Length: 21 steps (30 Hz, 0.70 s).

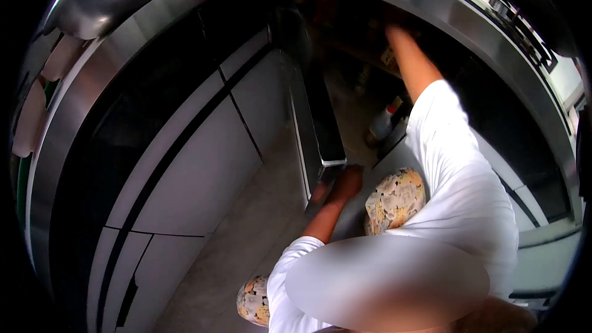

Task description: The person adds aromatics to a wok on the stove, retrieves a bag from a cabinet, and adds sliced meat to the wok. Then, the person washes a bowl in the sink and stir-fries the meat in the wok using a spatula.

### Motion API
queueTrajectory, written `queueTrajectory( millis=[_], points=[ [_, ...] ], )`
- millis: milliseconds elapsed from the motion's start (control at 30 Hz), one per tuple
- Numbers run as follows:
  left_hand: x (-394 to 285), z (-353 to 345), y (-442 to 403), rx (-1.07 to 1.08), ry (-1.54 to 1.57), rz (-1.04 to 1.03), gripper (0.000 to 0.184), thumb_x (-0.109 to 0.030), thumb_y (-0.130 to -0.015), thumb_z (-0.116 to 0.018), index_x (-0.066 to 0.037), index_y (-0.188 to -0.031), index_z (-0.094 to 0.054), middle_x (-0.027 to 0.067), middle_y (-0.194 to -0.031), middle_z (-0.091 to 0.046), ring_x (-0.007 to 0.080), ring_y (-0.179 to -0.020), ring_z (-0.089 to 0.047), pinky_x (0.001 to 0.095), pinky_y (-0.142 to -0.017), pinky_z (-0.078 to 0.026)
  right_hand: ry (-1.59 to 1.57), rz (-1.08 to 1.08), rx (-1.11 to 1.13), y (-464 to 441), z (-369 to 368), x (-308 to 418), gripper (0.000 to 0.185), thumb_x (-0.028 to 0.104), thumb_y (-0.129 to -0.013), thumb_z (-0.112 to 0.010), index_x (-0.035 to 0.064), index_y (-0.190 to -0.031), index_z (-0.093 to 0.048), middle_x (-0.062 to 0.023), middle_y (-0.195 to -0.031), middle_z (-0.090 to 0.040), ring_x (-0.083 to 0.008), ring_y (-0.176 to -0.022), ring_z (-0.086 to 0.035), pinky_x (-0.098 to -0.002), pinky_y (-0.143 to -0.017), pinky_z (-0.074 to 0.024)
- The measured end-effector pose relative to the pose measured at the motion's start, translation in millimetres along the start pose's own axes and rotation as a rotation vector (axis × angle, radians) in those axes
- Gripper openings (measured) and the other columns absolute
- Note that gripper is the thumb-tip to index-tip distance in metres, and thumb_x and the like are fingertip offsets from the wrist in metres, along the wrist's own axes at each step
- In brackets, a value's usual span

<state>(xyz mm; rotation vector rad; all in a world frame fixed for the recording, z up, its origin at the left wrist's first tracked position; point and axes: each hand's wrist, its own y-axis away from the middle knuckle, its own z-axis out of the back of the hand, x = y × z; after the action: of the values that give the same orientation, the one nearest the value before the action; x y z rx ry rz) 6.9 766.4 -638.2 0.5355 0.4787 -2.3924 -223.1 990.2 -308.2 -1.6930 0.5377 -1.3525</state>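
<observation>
My left hand is at the lower end of an open cabinet door, beside its edge; its fingers are too dark and blurred to make out. The right arm reaches up into the dark cabinet, and my right hand fades into shadow there, its fingers hidden. Below that arm, a bottle with a red cap stands inside the cabinet. Dim items, one with a pale label, sit on a shelf near the forearm.
A steel counter edge curves overhead. Metal pots rest at the upper left, a stove grate at the upper right. Closed white and black cabinet fronts line the left. My patterned knees are bent above the floor.
</observation>
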Motion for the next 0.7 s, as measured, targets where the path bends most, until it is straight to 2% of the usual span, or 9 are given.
queueTrajectory(
  millis=[33,100,133,200,267,500,633,667,700],
  points=[
    [-5.5,11.4,0.6,0.032,0.077,0.06,0.025,-0.004,-0.071,-0.05,0.002,-0.095,-0.056,0.0217,-0.092,-0.057,0.0386,-0.087,-0.054,0.0459,-0.079,-0.043,-0.067,-0.007,-0.046,13.0,6.9,13.9,0.036,0.02,-0.082,-0.053,0.0006,-0.112,-0.051,-0.0216,-0.117,-0.05,-0.0392,-0.11,-0.044,-0.0394,-0.089,-0.0368],
    [-13.6,26.8,3.9,-0.249,0.142,-0.022,0.033,-0.003,-0.071,-0.052,0.002,-0.103,-0.053,0.0232,-0.1,-0.053,0.0373,-0.092,-0.051,0.0412,-0.082,-0.043,-0.148,-0.1,-0.071,45.8,37.2,52.8,0.036,0.02,-0.082,-0.053,0.0007,-0.112,-0.051,-0.0216,-0.117,-0.05,-0.0393,-0.111,-0.043,-0.0394,-0.089,-0.0367],
    [-7.5,22.0,-0.3,-0.337,0.169,-0.064,0.037,-0.004,-0.072,-0.054,0.002,-0.109,-0.05,0.0237,-0.108,-0.05,0.0381,-0.1,-0.048,0.0411,-0.086,-0.041,-0.058,-0.16,-0.036,63.7,60.9,83.4,0.03,0.019,-0.083,-0.053,-0.0002,-0.106,-0.053,-0.0171,-0.107,-0.056,-0.032,-0.099,-0.053,-0.0364,-0.081,-0.042],
    [-20.4,43.0,-7.3,-0.497,0.312,-0.028,0.047,-0.007,-0.074,-0.058,0.0,-0.117,-0.043,0.0233,-0.119,-0.045,0.0373,-0.112,-0.043,0.04,-0.092,-0.038,-0.461,-0.176,0.17,87.2,90.0,82.7,0.008,0.003,-0.082,-0.053,0.0012,-0.09,-0.052,-0.0027,-0.079,-0.056,-0.009,-0.069,-0.053,-0.0228,-0.063,-0.0446],
    [-68.2,105.4,-4.2,-0.633,0.543,0.134,0.057,-0.009,-0.074,-0.062,-0.001,-0.124,-0.037,0.0213,-0.125,-0.041,0.0341,-0.117,-0.04,0.0381,-0.095,-0.035,-0.532,-0.117,0.497,116.1,152.9,111.7,0.005,0.005,-0.082,-0.055,0.0031,-0.084,-0.051,-0.0008,-0.072,-0.055,-0.0077,-0.069,-0.054,-0.0222,-0.065,-0.0434],
    [-65.3,124.9,1.9,-0.404,1.024,-0.152,0.078,-0.007,-0.07,-0.07,-0.008,-0.133,-0.025,0.0116,-0.132,-0.036,0.0248,-0.116,-0.042,0.0384,-0.091,-0.04,-0.523,-0.496,1.292,148.2,201.1,147.0,0.007,0.002,-0.077,-0.056,0.0018,-0.082,-0.051,-0.0047,-0.076,-0.055,-0.0119,-0.071,-0.058,-0.0252,-0.062,-0.0481],
    [-58.6,109.8,4.6,-0.179,1.43,-0.079,0.07,-0.002,-0.073,-0.066,-0.013,-0.132,-0.029,0.0068,-0.129,-0.038,0.02,-0.114,-0.044,0.0379,-0.088,-0.044,-0.392,-0.388,1.385,143.1,170.7,133.7,0.014,0.011,-0.078,-0.056,-0.0006,-0.085,-0.053,-0.0075,-0.072,-0.058,-0.0127,-0.064,-0.058,-0.0269,-0.059,-0.0482],
    [-60.7,109.9,8.5,-0.137,1.488,-0.065,0.067,-0.001,-0.074,-0.064,-0.014,-0.131,-0.031,0.0057,-0.128,-0.039,0.0187,-0.113,-0.045,0.0376,-0.088,-0.044,-0.269,-0.227,1.364,140.0,164.7,128.1,0.016,0.013,-0.078,-0.056,-0.0013,-0.086,-0.053,-0.0082,-0.072,-0.059,-0.0135,-0.064,-0.058,-0.0275,-0.058,-0.0479],
    [-61.3,108.3,7.3,-0.196,1.572,-0.128,0.066,0.0,-0.074,-0.063,-0.014,-0.13,-0.031,0.0057,-0.127,-0.04,0.019,-0.113,-0.045,0.0377,-0.088,-0.045,-0.258,-0.206,1.386,138.0,163.8,125.4,0.017,0.013,-0.078,-0.056,-0.001,-0.086,-0.053,-0.0082,-0.072,-0.059,-0.0137,-0.064,-0.059,-0.0276,-0.058,-0.0478]
  ],
)
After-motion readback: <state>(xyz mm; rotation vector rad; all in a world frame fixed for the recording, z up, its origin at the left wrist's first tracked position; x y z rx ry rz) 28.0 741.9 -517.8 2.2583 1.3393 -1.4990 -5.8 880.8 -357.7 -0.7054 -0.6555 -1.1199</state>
